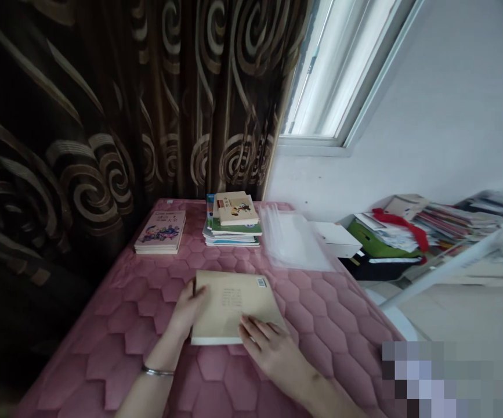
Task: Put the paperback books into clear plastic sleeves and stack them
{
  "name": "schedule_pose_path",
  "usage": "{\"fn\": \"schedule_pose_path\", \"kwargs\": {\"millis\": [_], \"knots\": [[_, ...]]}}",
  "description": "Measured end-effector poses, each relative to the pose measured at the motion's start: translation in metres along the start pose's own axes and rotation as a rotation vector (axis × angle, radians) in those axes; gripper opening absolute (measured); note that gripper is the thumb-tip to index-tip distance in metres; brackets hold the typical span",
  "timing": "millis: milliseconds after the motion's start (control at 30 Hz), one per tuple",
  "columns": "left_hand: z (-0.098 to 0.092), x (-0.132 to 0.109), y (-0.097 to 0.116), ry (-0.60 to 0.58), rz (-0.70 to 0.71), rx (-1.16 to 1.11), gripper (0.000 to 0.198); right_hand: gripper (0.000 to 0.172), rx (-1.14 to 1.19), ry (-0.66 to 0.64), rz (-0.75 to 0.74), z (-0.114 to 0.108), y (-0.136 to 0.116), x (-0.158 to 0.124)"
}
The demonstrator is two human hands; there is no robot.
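Observation:
A tan book (234, 302) lies back cover up on the pink quilted surface (329, 325), a barcode at its far right corner. My left hand (187, 310) rests on the book's left edge, fingers curled over it. My right hand (272, 348) lies flat on the book's near right corner, fingers stretched out. A thin bracelet (158, 370) circles my left wrist.
A stack of books (232, 220) stands behind the tan book, a pink book (162, 231) to its left, clear plastic sleeves (292, 241) to its right. A dark patterned curtain (116, 104) hangs behind. More books and papers (429, 223) lie beyond the right edge.

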State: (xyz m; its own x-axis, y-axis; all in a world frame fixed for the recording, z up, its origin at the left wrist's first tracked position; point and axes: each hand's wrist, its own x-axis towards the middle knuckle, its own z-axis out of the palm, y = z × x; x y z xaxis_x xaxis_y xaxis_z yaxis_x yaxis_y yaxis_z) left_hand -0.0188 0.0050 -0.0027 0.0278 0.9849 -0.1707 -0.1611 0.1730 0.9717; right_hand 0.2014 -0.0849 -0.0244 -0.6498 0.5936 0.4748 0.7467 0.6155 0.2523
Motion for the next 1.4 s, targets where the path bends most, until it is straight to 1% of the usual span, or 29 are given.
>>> {"fn": "schedule_pose_path", "kwargs": {"millis": [100, 167, 233, 300, 333, 367, 400, 467, 500, 567, 667, 800, 900, 967, 1033, 1133, 1233, 1300, 1400], "knots": [[0.003, 0.007, -0.004, -0.062, 0.092, 0.031, 0.062, 0.028, 0.021, -0.010, -0.005, -0.003, 0.007, -0.002], [0.008, 0.010, -0.005, -0.047, 0.148, 0.165, 0.057, 0.028, 0.034, -0.015, 0.022, -0.003, 0.012, -0.004], [0.014, 0.009, -0.006, 0.060, 0.224, 0.428, 0.057, 0.028, 0.060, -0.023, 0.050, 0.000, 0.015, -0.006], [0.019, 0.004, -0.008, 0.187, 0.300, 0.758, 0.058, 0.029, 0.098, -0.028, 0.063, 0.001, 0.016, -0.006], [0.020, 0.000, -0.008, 0.205, 0.342, 0.910, 0.057, 0.029, 0.122, -0.025, 0.063, 0.000, 0.016, -0.007], [0.020, -0.004, -0.009, 0.178, 0.389, 1.038, 0.057, 0.029, 0.148, -0.020, 0.065, -0.001, 0.016, -0.007], [0.019, -0.008, -0.009, 0.121, 0.434, 1.135, 0.057, 0.029, 0.177, -0.017, 0.070, -0.003, 0.016, -0.007], [0.016, -0.012, -0.008, -0.016, 0.500, 1.234, 0.059, 0.029, 0.239, -0.025, 0.091, -0.008, 0.017, -0.008], [0.014, -0.012, -0.008, -0.060, 0.509, 1.246, 0.060, 0.029, 0.266, -0.034, 0.104, -0.011, 0.018, -0.009], [0.011, -0.010, -0.008, -0.088, 0.497, 1.232, 0.057, 0.030, 0.297, -0.052, 0.116, -0.013, 0.021, -0.012], [0.008, -0.006, -0.010, -0.104, 0.474, 1.190, 0.053, 0.032, 0.286, -0.029, 0.108, -0.012, 0.024, -0.018], [0.008, -0.002, -0.006, -0.130, 0.396, 1.166, 0.050, 0.029, 0.295, -0.014, 0.152, -0.011, 0.026, -0.018], [0.005, 0.002, 0.007, -0.189, 0.361, 1.130, 0.045, 0.028, 0.363, -0.040, 0.169, -0.018, 0.029, -0.011], [0.000, 0.008, 0.019, -0.239, 0.382, 1.079, 0.035, 0.029, 0.437, -0.079, 0.193, -0.025, 0.032, -0.005], [-0.004, 0.016, 0.029, -0.246, 0.423, 0.979, 0.027, 0.029, 0.531, -0.133, 0.249, -0.031, 0.034, 0.001], [-0.008, 0.026, 0.034, -0.189, 0.431, 0.801, 0.032, 0.030, 0.624, -0.182, 0.337, -0.035, 0.036, 0.008], [-0.012, 0.032, 0.026, -0.134, 0.382, 0.690, 0.040, 0.031, 0.635, -0.186, 0.370, -0.035, 0.037, 0.011], [-0.017, 0.034, 0.019, -0.127, 0.332, 0.589, 0.048, 0.029, 0.637, -0.154, 0.397, -0.037, 0.042, 0.014], [-0.026, 0.037, 0.009, -0.165, 0.271, 0.423, 0.062, 0.026, 0.589, -0.067, 0.469, -0.047, 0.056, 0.025]]}}
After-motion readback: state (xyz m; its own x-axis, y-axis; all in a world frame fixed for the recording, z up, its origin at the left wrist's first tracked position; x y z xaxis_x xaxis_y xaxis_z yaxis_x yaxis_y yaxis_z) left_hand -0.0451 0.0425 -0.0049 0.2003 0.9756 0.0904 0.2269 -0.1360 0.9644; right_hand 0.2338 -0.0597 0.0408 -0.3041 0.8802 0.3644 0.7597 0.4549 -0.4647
